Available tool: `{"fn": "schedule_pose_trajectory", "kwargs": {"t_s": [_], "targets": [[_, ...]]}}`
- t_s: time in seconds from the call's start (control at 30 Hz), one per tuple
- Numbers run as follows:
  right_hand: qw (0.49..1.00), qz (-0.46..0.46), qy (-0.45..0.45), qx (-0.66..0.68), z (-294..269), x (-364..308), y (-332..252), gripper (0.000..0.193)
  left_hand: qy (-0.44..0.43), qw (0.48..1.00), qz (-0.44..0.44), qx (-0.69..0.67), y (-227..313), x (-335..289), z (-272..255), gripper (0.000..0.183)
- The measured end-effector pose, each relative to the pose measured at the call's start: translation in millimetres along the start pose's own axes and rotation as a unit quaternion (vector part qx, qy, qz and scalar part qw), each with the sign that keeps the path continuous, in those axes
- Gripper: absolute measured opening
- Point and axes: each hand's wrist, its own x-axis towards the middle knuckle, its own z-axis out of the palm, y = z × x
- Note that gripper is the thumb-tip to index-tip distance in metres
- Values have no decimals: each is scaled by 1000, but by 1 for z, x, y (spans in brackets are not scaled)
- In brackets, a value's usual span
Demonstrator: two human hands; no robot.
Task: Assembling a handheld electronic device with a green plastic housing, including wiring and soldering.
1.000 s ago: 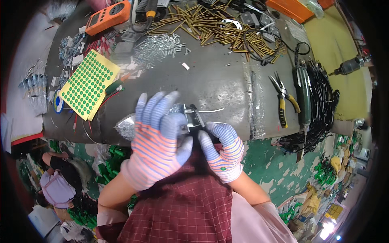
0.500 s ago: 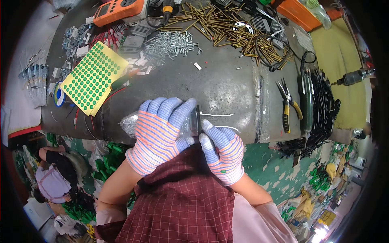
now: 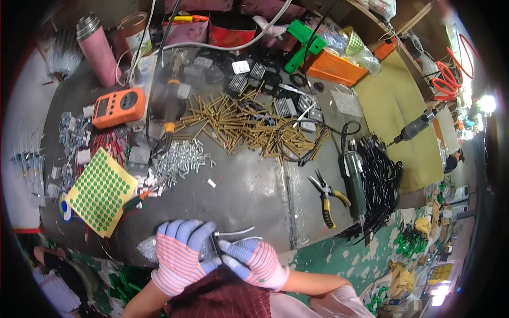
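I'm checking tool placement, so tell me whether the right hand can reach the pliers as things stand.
Likely yes: the pliers lie forward and right of the right hand, with nothing seen standing between. Its fingertips are at the dark-edged piece, so it would probably leave that first.

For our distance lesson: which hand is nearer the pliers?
Right. The right hand is below and left of the pliers; the left hand is farther left.
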Motion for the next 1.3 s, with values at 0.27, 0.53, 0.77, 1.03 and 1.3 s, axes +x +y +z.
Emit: {"fn": "schedule_pose_trajectory", "kwargs": {"t_s": [0.27, 0.53, 0.77, 1.03, 1.3], "targets": [[976, 84, 148, -137, -195, 159, 57, 29, -9, 1000, 21, -8, -2, 7, -2, 75], [915, -201, 240, -253, -226, 343, 94, 19, 23, 999, 8, -40, 5, 10, -9, 66], [803, -14, 332, -495, -257, 379, 115, 16, 6, 1000, 0, -31, 3, 9, -8, 66], [844, 255, 241, -406, -301, 322, 150, 63, 14, 1000, 4, -25, 8, 4, -9, 68], [889, -9, 412, 198, -259, 224, 93, 42, -5, 1000, -3, -15, 12, 0, -9, 74]]}}
